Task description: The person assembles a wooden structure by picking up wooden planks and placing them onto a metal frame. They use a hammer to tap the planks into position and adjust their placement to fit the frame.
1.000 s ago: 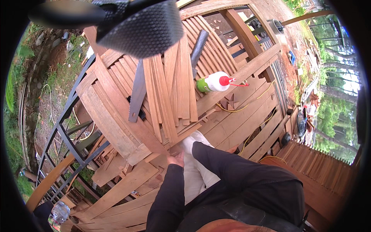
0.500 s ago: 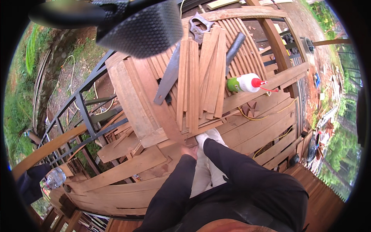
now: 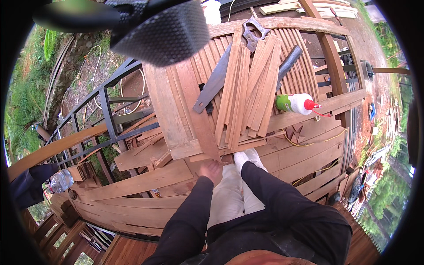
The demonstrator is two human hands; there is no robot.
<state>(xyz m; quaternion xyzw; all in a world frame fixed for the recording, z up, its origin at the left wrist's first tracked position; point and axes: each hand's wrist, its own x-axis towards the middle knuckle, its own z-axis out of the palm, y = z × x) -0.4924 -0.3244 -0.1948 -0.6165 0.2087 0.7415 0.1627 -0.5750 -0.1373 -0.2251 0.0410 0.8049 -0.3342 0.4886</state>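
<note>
My left hand [image 3: 210,171] is closed at the near edge of the wooden workpiece, just below the end of a long reddish board [image 3: 204,132]. Whatever its fingers hold is hidden. A small dark wood piece [image 3: 227,159] lies beside it. My right sleeve ends by a white patch at my knees, and the fingers of that hand cannot be made out there. On the slatted panel [image 3: 300,62] lie a handsaw [image 3: 215,81], several loose wooden strips [image 3: 238,95], a hammer-like tool with a dark handle [image 3: 290,62], and a white-and-green glue bottle [image 3: 295,104] with a red cap.
Wide planks [image 3: 145,187] form the surface nearest me. A dark metal railing [image 3: 107,110] runs along the left, with a clear plastic bottle [image 3: 61,181] near it. A yellow cord [image 3: 316,142] and small triangular offcuts [image 3: 293,132] lie at the right.
The view has shifted, so the bench things appear farther right. My left hand has drawn slightly left and back from the small dark wood piece.
</note>
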